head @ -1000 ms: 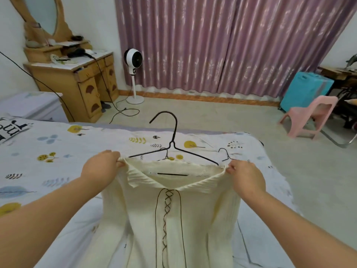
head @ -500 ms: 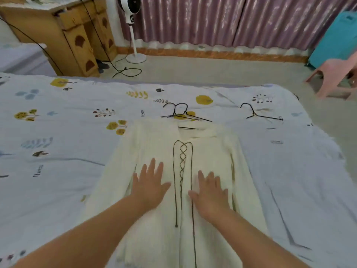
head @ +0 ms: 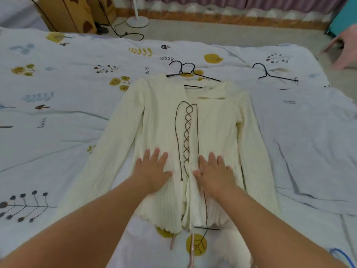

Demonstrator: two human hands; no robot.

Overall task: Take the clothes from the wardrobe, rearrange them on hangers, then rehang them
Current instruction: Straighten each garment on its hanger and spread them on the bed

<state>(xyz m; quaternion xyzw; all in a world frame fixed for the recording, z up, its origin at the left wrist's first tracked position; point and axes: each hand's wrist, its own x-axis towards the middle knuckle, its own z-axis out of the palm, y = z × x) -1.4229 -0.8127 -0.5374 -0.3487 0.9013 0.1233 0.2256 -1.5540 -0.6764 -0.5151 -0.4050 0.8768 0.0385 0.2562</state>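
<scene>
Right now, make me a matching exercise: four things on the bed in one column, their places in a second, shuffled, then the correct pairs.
Things:
1. cream ribbed knit top
2. left hand
3. lone black wire hanger
4. brown criss-cross lace

Places:
A. apart, on the sheet to the top's right
B. flat on the top, left of the lacing
C. running down the top's front
D. spread face-up on the patterned bedsheet

Pairs: 1-D, 2-B, 3-A, 4-C

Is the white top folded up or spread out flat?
Spread out flat. The white top lies front-up on the bed, both sleeves out to the sides, both hands pressing on it.
</scene>
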